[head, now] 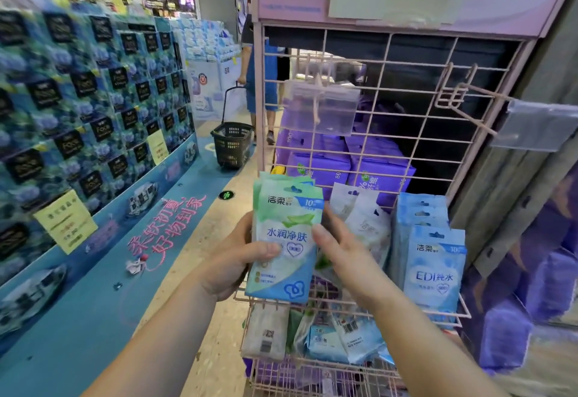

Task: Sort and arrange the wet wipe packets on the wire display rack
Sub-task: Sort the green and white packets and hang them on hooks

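Note:
My left hand (233, 262) grips a small stack of green-and-white wet wipe packets (286, 240), held upright in front of the pink wire display rack (359, 152). My right hand (339, 251) pinches the stack's right edge, thumb on the front. Several blue packets (433, 265) hang in a row at the rack's right. White packets (364, 218) hang behind my right hand. More packets (341, 337) lie jumbled in the wire basket below.
Two bare pegs with clear price holders (323, 105) (534, 124) jut from the upper grid. Purple packs (350, 168) are stacked behind the rack. A tall blue tissue display (87, 109) stands left. A person with a black shopping basket (231, 145) stands in the aisle.

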Demonstrator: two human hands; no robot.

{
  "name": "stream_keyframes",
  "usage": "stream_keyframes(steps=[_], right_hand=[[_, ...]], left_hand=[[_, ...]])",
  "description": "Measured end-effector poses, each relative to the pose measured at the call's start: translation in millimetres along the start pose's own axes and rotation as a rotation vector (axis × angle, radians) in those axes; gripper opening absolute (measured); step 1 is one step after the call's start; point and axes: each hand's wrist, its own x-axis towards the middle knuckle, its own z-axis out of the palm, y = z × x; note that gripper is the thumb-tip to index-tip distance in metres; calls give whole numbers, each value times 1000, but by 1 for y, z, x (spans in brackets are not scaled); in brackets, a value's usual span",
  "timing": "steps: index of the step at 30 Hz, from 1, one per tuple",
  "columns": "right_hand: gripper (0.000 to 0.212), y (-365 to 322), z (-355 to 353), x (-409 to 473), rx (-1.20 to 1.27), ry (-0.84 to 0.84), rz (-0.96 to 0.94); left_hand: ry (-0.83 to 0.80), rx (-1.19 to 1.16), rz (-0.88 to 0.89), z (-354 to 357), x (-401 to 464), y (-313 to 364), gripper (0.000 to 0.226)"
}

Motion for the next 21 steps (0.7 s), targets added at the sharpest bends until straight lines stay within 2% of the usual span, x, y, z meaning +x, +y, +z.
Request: stream_keyframes(steps=[1,3,6,8,9,12,14,18,21], right_hand=[[98,-1,2,3,174,-108,13],[100,-4,2,11,274,-242,7],[78,-12,2,18,211,-173,-24],[74,-11,3,19,143,-109,-45],[76,-10,5,20,107,-89,-54],[79,4,13,25,60,-52,-51],[89,15,19,30,77,-41,0],[115,23,30,37,104,-31,80],[104,23,39,41,203,1,93]], left_hand=[[-28,23,25,3,1,0,81],[-62,67,63,8,6,1,87],[-62,98,110,7,13,4,104],[-72,144,101,5,16,6,117],[-56,170,89,4,18,5,116],[-16,263,63,2,23,1,86],[10,298,19,1,25,-2,77],[4,212,-7,-5,29,-1,78],[-33,191,6,0,28,3,82]])
